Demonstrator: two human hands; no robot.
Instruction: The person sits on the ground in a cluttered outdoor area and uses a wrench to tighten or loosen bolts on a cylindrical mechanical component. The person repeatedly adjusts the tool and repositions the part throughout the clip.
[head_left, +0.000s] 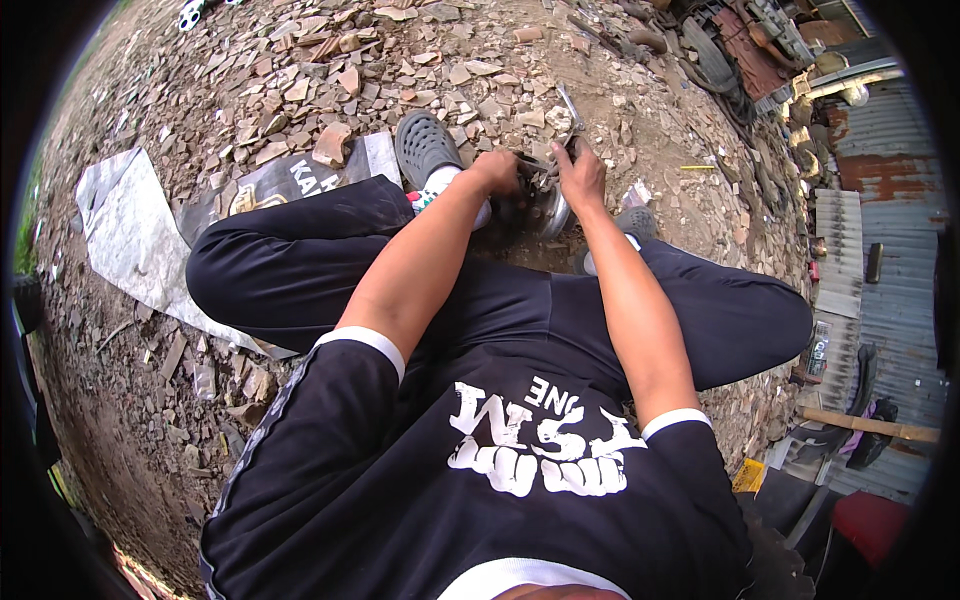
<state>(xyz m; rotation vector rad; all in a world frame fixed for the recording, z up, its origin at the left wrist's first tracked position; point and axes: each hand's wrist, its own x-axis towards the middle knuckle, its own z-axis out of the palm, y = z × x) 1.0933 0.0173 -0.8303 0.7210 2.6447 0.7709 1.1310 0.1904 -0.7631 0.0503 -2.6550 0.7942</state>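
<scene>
I sit on the ground with both legs spread in dark trousers. My left hand [497, 171] rests on a round silvery metal part [552, 212] that lies on the dirt between my feet. My right hand [580, 175] grips a slim metal tool [570, 108] whose shaft points away from me, its lower end down at the metal part. What lies under my fingers is hidden. A grey clog [424, 147] covers my left foot, and my right foot [634, 223] is just right of the part.
Broken bricks and stone shards [300, 70] cover the ground ahead. A grey plastic sheet [135, 235] lies at the left. Corrugated metal sheets [880, 240] and scrap stand at the right, with a wooden handle [868, 424] and a red seat [870, 520] lower right.
</scene>
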